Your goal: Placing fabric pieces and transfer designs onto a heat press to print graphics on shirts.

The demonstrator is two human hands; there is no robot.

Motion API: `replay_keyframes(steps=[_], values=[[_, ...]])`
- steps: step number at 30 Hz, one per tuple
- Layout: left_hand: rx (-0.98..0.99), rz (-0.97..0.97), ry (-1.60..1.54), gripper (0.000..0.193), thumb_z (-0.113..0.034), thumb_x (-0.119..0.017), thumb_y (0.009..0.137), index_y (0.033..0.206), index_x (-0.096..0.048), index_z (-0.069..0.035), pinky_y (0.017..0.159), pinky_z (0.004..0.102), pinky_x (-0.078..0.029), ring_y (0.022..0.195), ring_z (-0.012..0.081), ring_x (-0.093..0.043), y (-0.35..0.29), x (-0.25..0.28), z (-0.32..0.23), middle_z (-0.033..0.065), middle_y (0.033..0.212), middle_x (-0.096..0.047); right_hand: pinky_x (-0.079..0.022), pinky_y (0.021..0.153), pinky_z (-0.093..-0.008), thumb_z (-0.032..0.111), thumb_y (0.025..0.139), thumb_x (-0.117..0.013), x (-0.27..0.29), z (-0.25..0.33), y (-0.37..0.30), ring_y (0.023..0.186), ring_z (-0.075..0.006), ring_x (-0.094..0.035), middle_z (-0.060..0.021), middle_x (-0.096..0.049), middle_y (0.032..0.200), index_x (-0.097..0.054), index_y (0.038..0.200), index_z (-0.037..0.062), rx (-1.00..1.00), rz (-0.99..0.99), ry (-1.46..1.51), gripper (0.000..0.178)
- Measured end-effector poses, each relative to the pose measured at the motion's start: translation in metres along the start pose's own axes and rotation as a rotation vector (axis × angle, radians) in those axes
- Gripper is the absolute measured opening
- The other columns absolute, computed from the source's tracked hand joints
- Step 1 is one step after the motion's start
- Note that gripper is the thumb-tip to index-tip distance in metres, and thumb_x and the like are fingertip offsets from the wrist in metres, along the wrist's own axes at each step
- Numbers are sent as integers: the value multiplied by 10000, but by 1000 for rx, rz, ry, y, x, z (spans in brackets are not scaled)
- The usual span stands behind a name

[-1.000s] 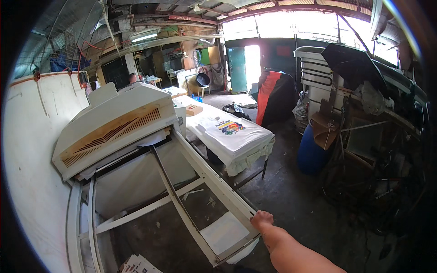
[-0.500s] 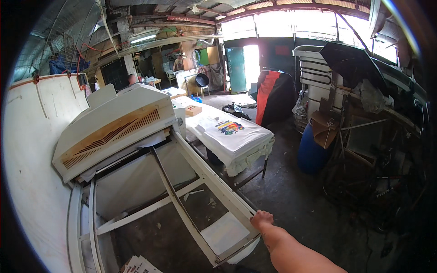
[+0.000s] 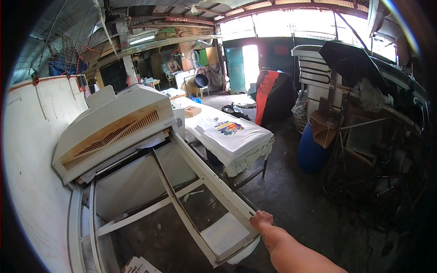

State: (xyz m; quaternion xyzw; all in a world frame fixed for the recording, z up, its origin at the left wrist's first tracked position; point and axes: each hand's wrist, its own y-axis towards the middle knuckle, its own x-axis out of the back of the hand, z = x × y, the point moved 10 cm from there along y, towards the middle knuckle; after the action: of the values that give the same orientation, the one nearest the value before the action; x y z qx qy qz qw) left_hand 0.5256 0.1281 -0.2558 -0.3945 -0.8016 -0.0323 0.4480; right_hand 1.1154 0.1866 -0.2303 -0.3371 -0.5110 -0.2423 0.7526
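Note:
My right hand [image 3: 261, 220] is at the near right corner of a long white metal frame [image 3: 213, 178], its fingers curled over the rail. The bare forearm reaches up from the lower right. My left hand does not show. Open bays and crossbars make up the frame, which runs away from me to a white machine hood [image 3: 111, 116] with a browned, slotted vent. Inside the frame's near right bay lies a pale flat sheet [image 3: 225, 233]. Several printed papers [image 3: 139, 265] show at the bottom edge, partly cut off.
Right of the frame, a table carries stacked white shirts [image 3: 236, 139], the top one with a colourful print, and a small cardboard box [image 3: 193, 111]. Farther right stand a red-and-black covered object [image 3: 272, 98], a blue barrel [image 3: 312, 152] and a black umbrella [image 3: 350, 63]. People are partly visible at the back.
My right hand stays on the frame's corner. The view has shifted very slightly, and a person in the background has moved a little.

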Motion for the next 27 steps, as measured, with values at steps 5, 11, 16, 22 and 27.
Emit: replay_keyframes(steps=[5, 11, 16, 22, 27], values=[[-11, 7, 5, 160, -147, -568, 856, 985, -626, -73, 803, 372, -464, 944, 259, -595, 0, 0, 0, 140, 1029, -628, -487, 858, -385, 412, 785, -574, 3, 2, -3, 995, -296, -631, -136, -647, 1071, -648, 1036, 86, -1, 23, 0, 418], [-29, 15, 10, 156, -147, -565, 857, 981, -628, -77, 801, 371, -464, 943, 258, -595, 2, 2, -1, 138, 1029, -628, -490, 853, -384, 409, 786, -571, 2, 1, -2, 987, -294, -634, -136, -652, 1058, -651, 1035, 85, 0, 18, 3, 417], [-40, 24, 12, 153, -147, -562, 858, 977, -629, -80, 799, 370, -464, 942, 257, -595, 3, 1, -1, 137, 1028, -629, -488, 854, -384, 413, 787, -569, 2, 2, -1, 987, -293, -633, -136, -650, 1061, -649, 1036, 86, 1, 14, -2, 418], [-55, 33, 16, 150, -148, -559, 859, 973, -631, -83, 797, 369, -464, 941, 255, -595, 6, 2, -2, 135, 1028, -630, -482, 864, -383, 418, 788, -567, 4, 2, -3, 1005, -288, -624, -133, -642, 1079, -641, 1050, 87, -9, 43, 0, 429], [-69, 42, 22, 147, -148, -556, 860, 970, -633, -86, 795, 368, -464, 940, 254, -596, 6, 3, -2, 134, 1028, -630, -483, 862, -382, 413, 785, -570, 4, 2, -4, 998, -290, -628, -132, -644, 1076, -640, 1049, 81, -5, 23, -8, 430]])
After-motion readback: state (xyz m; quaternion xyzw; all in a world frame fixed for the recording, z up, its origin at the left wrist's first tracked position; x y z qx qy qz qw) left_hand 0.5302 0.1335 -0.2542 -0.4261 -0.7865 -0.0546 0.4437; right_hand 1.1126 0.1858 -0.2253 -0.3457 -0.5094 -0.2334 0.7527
